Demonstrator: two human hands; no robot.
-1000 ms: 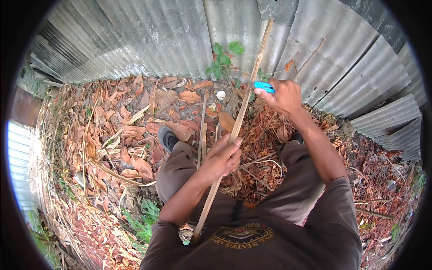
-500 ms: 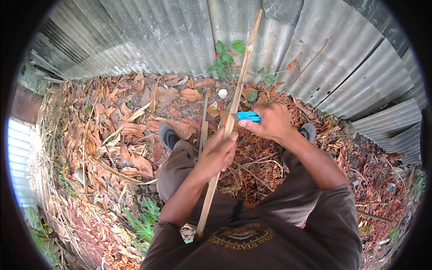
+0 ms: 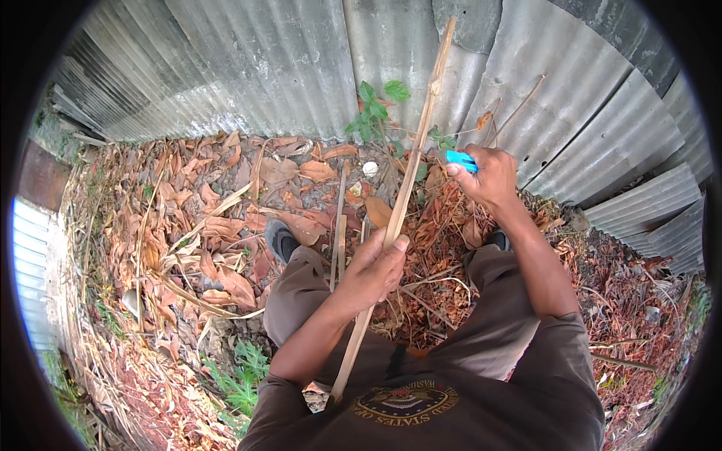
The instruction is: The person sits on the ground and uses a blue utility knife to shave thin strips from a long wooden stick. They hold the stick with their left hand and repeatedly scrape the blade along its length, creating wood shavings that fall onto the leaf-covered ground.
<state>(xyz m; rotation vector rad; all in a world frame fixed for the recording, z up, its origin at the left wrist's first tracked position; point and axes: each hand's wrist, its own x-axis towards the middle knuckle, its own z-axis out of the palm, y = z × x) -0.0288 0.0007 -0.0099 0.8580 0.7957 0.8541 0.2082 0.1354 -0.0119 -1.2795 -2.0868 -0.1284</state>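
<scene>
A long split bamboo stick (image 3: 418, 154) slants from my lap up toward the metal fence, its lower end against my shirt. Around its middle my left hand (image 3: 371, 272) is closed, thumb along the upper face. My right hand (image 3: 487, 177) grips a blue utility knife (image 3: 460, 160), held to the right of the stick. The blade end points left toward the stick, and a narrow gap seems to lie between them. Part of the knife's handle is hidden inside my fingers.
A corrugated metal fence (image 3: 248, 68) stands ahead. Dry brown leaves (image 3: 226, 225) cover the ground. Thin wooden strips (image 3: 338, 225) lie beside my left shoe (image 3: 282, 240). A small green plant (image 3: 370, 113) grows by the fence, and a white round object (image 3: 370, 169) lies near it.
My right hand with the utility knife has moved away from the stick, up and to the right. The stick's upper end has shifted slightly right, and my left hand has moved a little right and down.
</scene>
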